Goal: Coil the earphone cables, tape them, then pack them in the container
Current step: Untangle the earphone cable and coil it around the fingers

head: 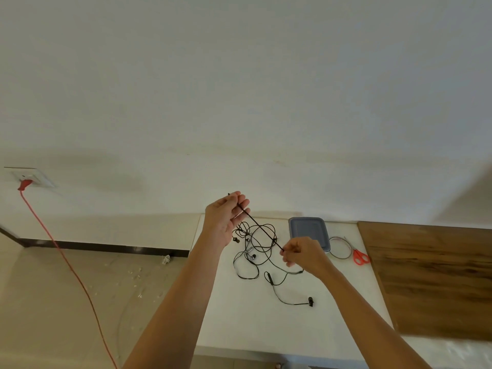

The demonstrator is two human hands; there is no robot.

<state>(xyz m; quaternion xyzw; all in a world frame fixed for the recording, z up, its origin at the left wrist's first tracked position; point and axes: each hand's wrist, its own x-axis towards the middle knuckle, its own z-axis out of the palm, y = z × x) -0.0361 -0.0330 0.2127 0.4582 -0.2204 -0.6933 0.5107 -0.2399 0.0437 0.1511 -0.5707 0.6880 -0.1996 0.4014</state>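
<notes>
On the white table (247, 323) a tangle of earphone cables (255, 251) lies below both raised hands. The right hand (303, 253) pinches one black cable (262, 229), stretched taut up-left to the left hand (226, 217), whose fingers grip its end. Farther right sits the grey container (308, 230).

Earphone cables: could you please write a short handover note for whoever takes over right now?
Left hand: raised, pinching one end of a black cable.
Right hand: pinching the same cable lower down, so it runs taut between the hands.
Table: the rest of the earphone cables lie in a loose tangle; the container sits behind them, with the tape roll and scissors to its right.
Done: nothing coiled, taped or packed.
Left: coil each cable, tape it, pack it in the container.
</notes>
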